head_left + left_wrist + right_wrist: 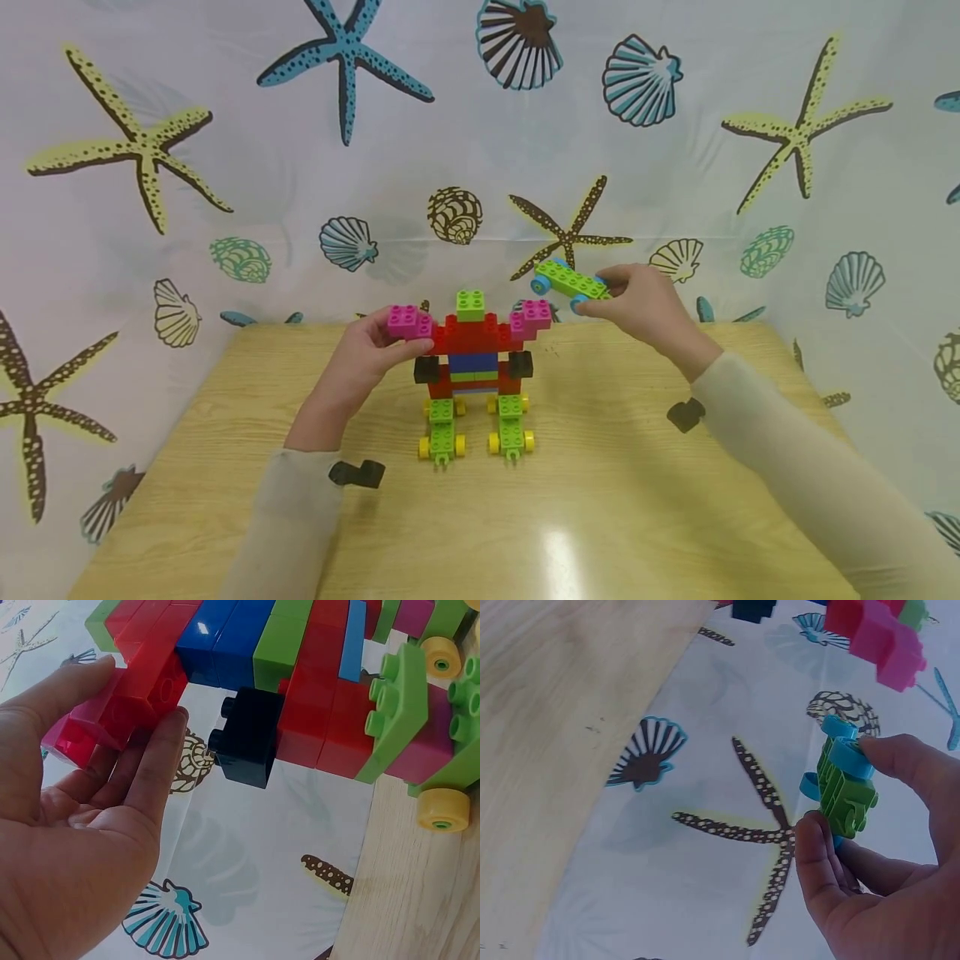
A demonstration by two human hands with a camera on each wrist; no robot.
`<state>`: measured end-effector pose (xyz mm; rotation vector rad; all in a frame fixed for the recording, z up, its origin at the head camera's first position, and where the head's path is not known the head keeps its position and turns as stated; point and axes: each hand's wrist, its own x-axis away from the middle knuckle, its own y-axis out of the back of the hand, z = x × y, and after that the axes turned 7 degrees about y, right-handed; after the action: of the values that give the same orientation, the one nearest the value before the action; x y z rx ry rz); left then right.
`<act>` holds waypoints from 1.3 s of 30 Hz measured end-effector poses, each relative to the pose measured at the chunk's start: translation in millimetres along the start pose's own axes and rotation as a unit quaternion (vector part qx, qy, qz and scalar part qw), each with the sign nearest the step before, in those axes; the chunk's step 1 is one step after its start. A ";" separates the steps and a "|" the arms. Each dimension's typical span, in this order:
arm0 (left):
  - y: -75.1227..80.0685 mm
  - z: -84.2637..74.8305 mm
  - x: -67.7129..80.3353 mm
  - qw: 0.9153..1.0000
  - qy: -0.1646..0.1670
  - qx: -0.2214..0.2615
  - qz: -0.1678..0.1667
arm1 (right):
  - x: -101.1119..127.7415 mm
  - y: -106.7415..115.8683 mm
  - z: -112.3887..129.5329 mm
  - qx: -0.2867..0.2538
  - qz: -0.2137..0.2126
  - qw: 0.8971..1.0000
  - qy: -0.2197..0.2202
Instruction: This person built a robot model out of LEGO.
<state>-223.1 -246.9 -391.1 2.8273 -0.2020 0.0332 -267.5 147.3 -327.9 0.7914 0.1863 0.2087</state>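
Wheeled brick [570, 282] pinched by right hand [645, 304].

No text, label, brand, number or sign can be read in any of the three views. The building bricks show only plain colours and bare studs, the wooden tabletop carries no marking, and the cloth behind it has only printed starfish and shells, without letters.
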 end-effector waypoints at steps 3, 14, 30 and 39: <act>-2.3 1.4 -1.7 1.000 -0.004 0.005 0.001 | 0.1 5.0 10.7 -0.003 -0.001 1.000 0.004; -28.5 -4.3 -14.3 0.999 -0.028 0.009 0.027 | 5.7 21.4 45.2 -0.027 -0.008 0.999 0.031; -66.3 -23.3 -25.2 0.998 -0.027 0.009 0.061 | 18.9 35.3 51.9 -0.019 0.060 0.994 0.088; -61.3 -54.7 -25.7 0.990 -0.137 0.007 0.023 | 17.7 35.6 46.6 -0.021 0.087 0.988 0.126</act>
<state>-239.9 -169.0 -358.5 2.8309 -0.3286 -0.3466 -243.2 144.3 -271.7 0.7380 0.3509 0.4768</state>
